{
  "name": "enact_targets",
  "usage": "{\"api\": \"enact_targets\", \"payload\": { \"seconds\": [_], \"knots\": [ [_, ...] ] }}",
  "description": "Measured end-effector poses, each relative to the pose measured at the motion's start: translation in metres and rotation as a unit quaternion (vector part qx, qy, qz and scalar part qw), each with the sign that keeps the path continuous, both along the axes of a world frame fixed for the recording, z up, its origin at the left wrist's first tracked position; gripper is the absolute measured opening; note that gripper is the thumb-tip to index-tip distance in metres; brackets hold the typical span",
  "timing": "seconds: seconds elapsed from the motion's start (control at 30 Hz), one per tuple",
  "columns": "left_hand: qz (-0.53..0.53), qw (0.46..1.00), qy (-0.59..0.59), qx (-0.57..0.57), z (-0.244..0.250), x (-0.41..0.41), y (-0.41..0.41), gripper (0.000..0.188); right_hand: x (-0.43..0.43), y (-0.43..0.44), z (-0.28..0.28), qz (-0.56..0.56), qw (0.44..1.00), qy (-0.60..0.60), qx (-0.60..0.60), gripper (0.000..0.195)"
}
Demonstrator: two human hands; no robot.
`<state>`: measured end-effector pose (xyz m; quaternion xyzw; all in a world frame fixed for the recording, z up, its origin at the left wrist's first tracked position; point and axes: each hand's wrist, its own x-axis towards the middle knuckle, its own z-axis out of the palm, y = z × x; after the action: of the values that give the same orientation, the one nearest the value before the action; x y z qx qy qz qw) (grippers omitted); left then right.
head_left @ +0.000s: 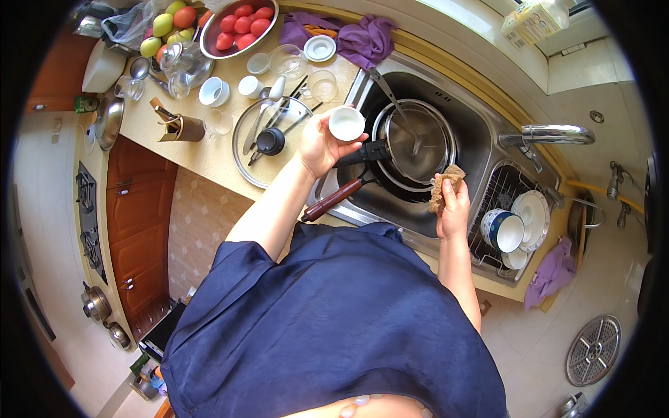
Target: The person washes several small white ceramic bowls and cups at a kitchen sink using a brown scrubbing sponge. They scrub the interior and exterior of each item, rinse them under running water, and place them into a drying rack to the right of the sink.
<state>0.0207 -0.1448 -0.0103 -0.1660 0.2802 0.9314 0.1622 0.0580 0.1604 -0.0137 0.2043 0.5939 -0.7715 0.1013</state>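
Note:
My left hand (326,143) holds a small white cup (346,124) tilted with its mouth towards me, at the left edge of the sink. In my right hand (452,209) is a brown scrubbing cloth (447,188), held over the sink's front part. Between the hands, a steel pot (418,141) stands in the left sink basin (473,109) with a slotted metal utensil (389,91) leaning in it. A black pan handle (363,154) and a dark red wooden handle (334,200) stick out over the sink's near left edge.
Left of the sink lie a glass lid (248,172) with chopsticks and utensils, white cups (214,92), glass bowls (287,61) and a steel bowl (204,39) of tomatoes. A chrome faucet (556,134) stands behind the sink. At right, a wire rack (481,235) holds bowls and plates (541,209).

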Motion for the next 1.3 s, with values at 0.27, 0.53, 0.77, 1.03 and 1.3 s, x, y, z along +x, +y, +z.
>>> {"api": "enact_targets", "payload": {
  "seconds": [0.27, 0.53, 0.77, 1.03, 1.3],
  "knots": [
    [-0.04, 0.997, 0.057, -0.041, 0.016, -0.022, 0.038, 0.049, -0.024, 0.011, 0.016, -0.007, 0.999, 0.029, -0.016, 0.035],
    [-0.122, 0.98, 0.13, -0.091, 0.022, -0.036, 0.133, 0.056, -0.059, -0.009, 0.034, 0.015, 0.982, 0.139, 0.124, 0.05],
    [-0.09, 0.794, 0.439, -0.41, 0.022, -0.031, 0.156, 0.043, -0.059, 0.006, 0.001, 0.111, 0.979, 0.102, 0.136, 0.041],
    [-0.018, 0.751, 0.485, -0.449, 0.045, -0.04, 0.161, 0.035, -0.059, -0.019, 0.043, 0.038, 0.932, 0.179, 0.313, 0.028],
    [-0.06, 0.686, 0.418, -0.593, 0.062, -0.024, 0.159, 0.021, -0.043, -0.02, 0.033, 0.063, 0.91, 0.163, 0.375, 0.031]
  ]
}}
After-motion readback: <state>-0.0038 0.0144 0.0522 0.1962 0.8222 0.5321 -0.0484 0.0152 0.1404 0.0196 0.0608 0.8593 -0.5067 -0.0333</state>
